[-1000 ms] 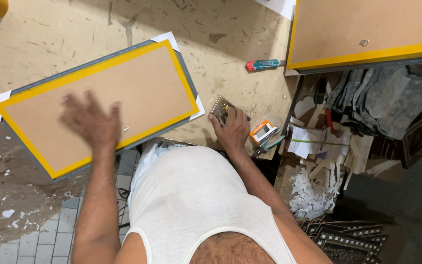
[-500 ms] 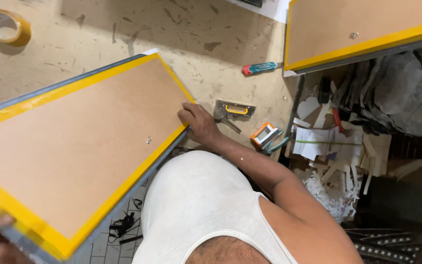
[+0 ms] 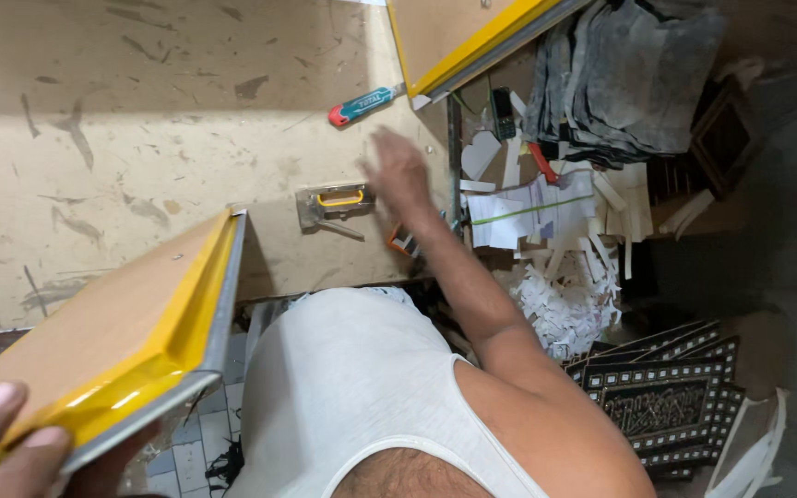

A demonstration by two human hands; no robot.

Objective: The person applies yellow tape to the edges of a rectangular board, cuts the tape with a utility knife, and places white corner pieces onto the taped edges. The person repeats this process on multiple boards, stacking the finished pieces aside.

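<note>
My left hand (image 3: 2, 443) grips the near corner of a brown board edged with yellow tape (image 3: 131, 332), which is lifted off the worktable and tilted toward me at lower left. My right hand (image 3: 398, 171) is blurred, reaching out over the worktable (image 3: 140, 138) with fingers spread and nothing in it. It hovers just right of a metal staple gun with a yellow handle (image 3: 334, 201) and above a small orange and white tool (image 3: 405, 240).
A red and teal screwdriver (image 3: 362, 104) lies further back. A second yellow-edged board (image 3: 458, 32) sits at top centre. Right of the table are paper scraps (image 3: 546, 212), grey sheets (image 3: 629, 74), a phone (image 3: 502, 109) and dark ornate frames (image 3: 666, 387) on the floor.
The yellow-edged board has come off the table toward me, left hand gripping its near corner. My right hand left the board's edge and swung right past the staple gun.
</note>
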